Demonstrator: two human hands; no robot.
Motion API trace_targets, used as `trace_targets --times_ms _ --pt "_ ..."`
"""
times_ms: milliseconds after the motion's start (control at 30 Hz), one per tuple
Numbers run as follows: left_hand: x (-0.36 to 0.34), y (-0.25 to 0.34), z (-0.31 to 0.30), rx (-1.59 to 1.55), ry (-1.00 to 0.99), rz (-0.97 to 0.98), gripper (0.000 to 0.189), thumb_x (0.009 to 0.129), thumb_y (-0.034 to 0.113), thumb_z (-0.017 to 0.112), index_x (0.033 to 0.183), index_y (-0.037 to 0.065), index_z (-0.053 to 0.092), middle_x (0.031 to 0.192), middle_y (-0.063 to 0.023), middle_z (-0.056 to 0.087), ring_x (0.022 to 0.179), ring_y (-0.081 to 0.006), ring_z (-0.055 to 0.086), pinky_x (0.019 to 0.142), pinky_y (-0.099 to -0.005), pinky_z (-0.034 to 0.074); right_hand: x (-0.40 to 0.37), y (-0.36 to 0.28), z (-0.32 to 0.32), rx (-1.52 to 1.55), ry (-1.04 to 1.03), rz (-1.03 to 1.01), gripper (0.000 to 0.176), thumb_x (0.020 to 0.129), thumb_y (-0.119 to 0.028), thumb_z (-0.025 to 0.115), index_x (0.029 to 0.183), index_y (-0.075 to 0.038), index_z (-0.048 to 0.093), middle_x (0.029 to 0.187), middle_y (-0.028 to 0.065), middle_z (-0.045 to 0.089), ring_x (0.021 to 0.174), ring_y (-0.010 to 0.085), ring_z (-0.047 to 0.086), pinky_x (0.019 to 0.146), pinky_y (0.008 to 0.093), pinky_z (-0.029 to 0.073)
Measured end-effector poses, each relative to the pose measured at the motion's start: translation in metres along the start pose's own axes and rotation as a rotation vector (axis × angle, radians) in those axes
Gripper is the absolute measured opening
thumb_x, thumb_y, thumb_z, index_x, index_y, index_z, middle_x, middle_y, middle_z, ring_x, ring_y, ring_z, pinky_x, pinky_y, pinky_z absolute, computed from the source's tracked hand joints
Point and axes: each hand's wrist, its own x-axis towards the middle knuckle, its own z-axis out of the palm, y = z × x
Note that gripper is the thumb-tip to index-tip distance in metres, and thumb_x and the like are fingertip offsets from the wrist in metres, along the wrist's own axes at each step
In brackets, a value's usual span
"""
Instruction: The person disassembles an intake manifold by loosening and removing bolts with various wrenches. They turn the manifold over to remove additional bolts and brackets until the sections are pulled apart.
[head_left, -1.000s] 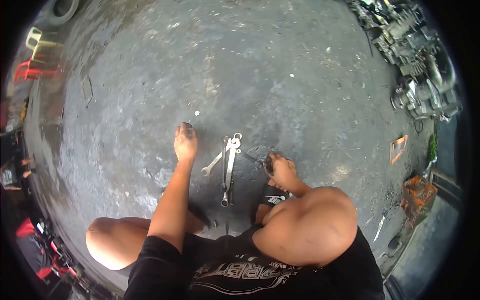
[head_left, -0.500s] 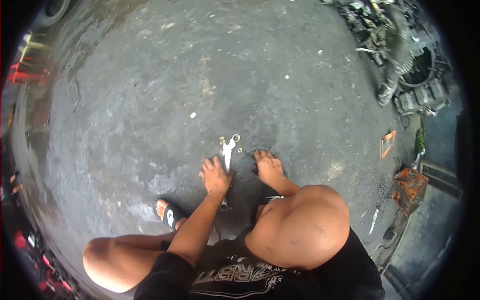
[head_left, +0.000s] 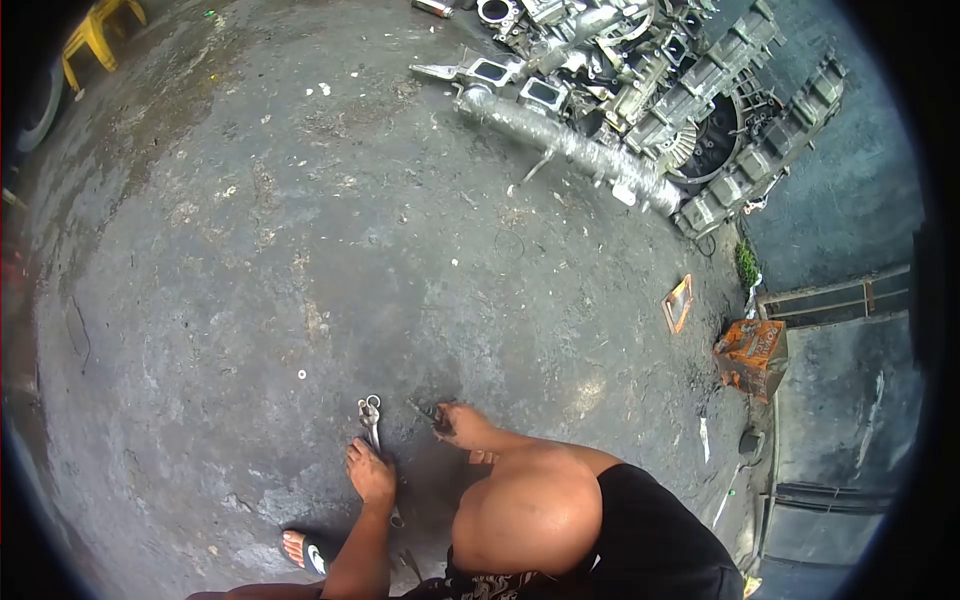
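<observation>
My left hand (head_left: pixel 371 472) is on a pair of metal wrenches (head_left: pixel 374 432) on the concrete floor, its fingers closed about their shafts. The ring ends of the wrenches stick out beyond my fingers, and another end shows below my wrist. To the right, my right hand (head_left: pixel 464 426) is low over the floor with its fingers curled in. A slim dark piece (head_left: pixel 422 409) pokes out at its fingertips, too dark to name. A small pale washer-like ring (head_left: pixel 302 374) lies on the floor ahead and to the left.
Metal engine parts (head_left: pixel 640 110) are heaped at the far right by the wall. An orange frame-shaped piece (head_left: pixel 678 304) and a battered orange box (head_left: pixel 752 355) lie nearer along that side. A yellow plastic stool (head_left: pixel 92 42) stands far left. My sandalled foot (head_left: pixel 303 548) is at lower left.
My view has swung to the right, bringing in more of the engine parts. My left hand stays on the wrenches; my right hand's fingers are more curled around the dark piece.
</observation>
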Motion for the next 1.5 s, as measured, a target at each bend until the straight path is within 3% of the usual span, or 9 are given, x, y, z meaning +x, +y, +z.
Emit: trace_targets --times_ms 300,400,633,900,967,1100,1167,1400,1500 --pt "0.014 -0.011 0.024 -0.028 0.108 -0.099 0.058 0.071 0.012 0.072 0.122 -0.002 0.050 0.118 -0.0249 0.053 0.110 -0.0401 0.052 0.099 -0.0461 0.040 -0.033 -0.015 -0.080 0.228 -0.042 -0.038 0.041 0.082 -0.028 0.065 0.107 0.002 0.055 0.090 0.0235 0.064 0.091 0.0417 0.062 0.079 0.0448 0.048" --pt "0.035 -0.032 0.016 -0.405 -0.258 -0.174 0.043 0.071 0.014 0.073 0.107 -0.002 0.058 0.107 -0.0269 0.058 0.108 -0.0404 0.054 0.095 -0.0446 0.043 -0.049 -0.020 -0.103 0.209 0.014 0.004 0.034 0.082 -0.026 0.065 0.099 0.002 0.056 0.089 0.0225 0.065 0.089 0.0406 0.062 0.077 0.0443 0.048" --pt "0.026 -0.030 -0.078 -0.895 -0.378 -0.206 0.023 0.074 0.009 0.070 0.093 0.000 0.061 0.087 -0.0152 0.066 0.078 -0.0260 0.064 0.070 -0.0367 0.049 -0.110 -0.072 -0.157 0.475 0.091 0.162 0.026 0.085 -0.023 0.064 0.095 0.000 0.056 0.087 0.0179 0.067 0.085 0.0339 0.065 0.075 0.0404 0.050" --pt "-0.023 0.154 -0.276 -0.752 -0.353 -0.343 0.038 0.081 0.029 0.072 0.102 0.001 0.058 0.072 -0.0037 0.059 0.062 -0.0174 0.055 0.060 -0.0313 0.046 -0.202 -0.152 -0.203 0.965 0.185 0.234 0.029 0.088 -0.019 0.063 0.110 -0.001 0.057 0.096 0.0175 0.066 0.091 0.0309 0.066 0.081 0.0360 0.049" --pt "-0.037 0.196 -0.320 -0.831 -0.462 -0.418 0.043 0.081 0.039 0.074 0.099 0.004 0.057 0.070 -0.0001 0.055 0.058 -0.0130 0.051 0.054 -0.0278 0.042 -0.215 -0.175 -0.224 0.791 0.434 0.089 0.020 0.090 -0.016 0.065 0.103 -0.003 0.058 0.085 0.0048 0.063 0.081 0.0108 0.057 0.073 0.0288 0.047" --pt "-0.065 0.280 -0.402 -1.446 -0.815 -0.726 0.034 0.085 0.045 0.070 0.091 0.015 0.056 0.068 0.0038 0.050 0.055 -0.0086 0.047 0.050 -0.0240 0.038 -0.233 -0.221 -0.304 0.467 0.377 0.138 0.025 0.093 -0.021 0.056 0.112 -0.004 0.055 0.097 0.0134 0.064 0.092 0.0314 0.064 0.080 0.0392 0.048" --pt "-0.069 0.316 -0.421 -1.562 -0.687 -0.738 0.030 0.087 0.038 0.070 0.095 0.012 0.058 0.076 0.0004 0.056 0.061 -0.0133 0.054 0.056 -0.0282 0.046 -0.243 -0.258 -0.374 0.469 0.432 -0.008 0.032 0.094 -0.024 0.053 0.117 -0.003 0.052 0.112 0.0202 0.058 0.104 0.0411 0.057 0.085 0.0456 0.047" --pt "0.056 0.370 -0.487 -1.743 -0.633 -0.729 0.023 0.084 0.028 0.073 0.091 0.011 0.059 0.076 -0.0012 0.058 0.066 -0.0144 0.058 0.058 -0.0314 0.050 -0.170 -0.293 -0.512 0.428 0.379 -0.150 0.032 0.087 -0.013 0.062 0.117 -0.002 0.057 0.110 0.0195 0.054 0.098 0.0376 0.058 0.083 0.0413 0.049" --pt "0.156 0.392 -0.514 -1.679 -0.677 -0.718 0.024 0.081 0.025 0.076 0.090 0.012 0.059 0.073 -0.0018 0.058 0.059 -0.0149 0.056 0.051 -0.0298 0.048 -0.105 -0.284 -0.555 0.515 0.623 0.168 0.029 0.084 -0.007 0.061 0.113 -0.007 0.059 0.104 0.0138 0.057 0.086 0.0285 0.062 0.073 0.0374 0.051"
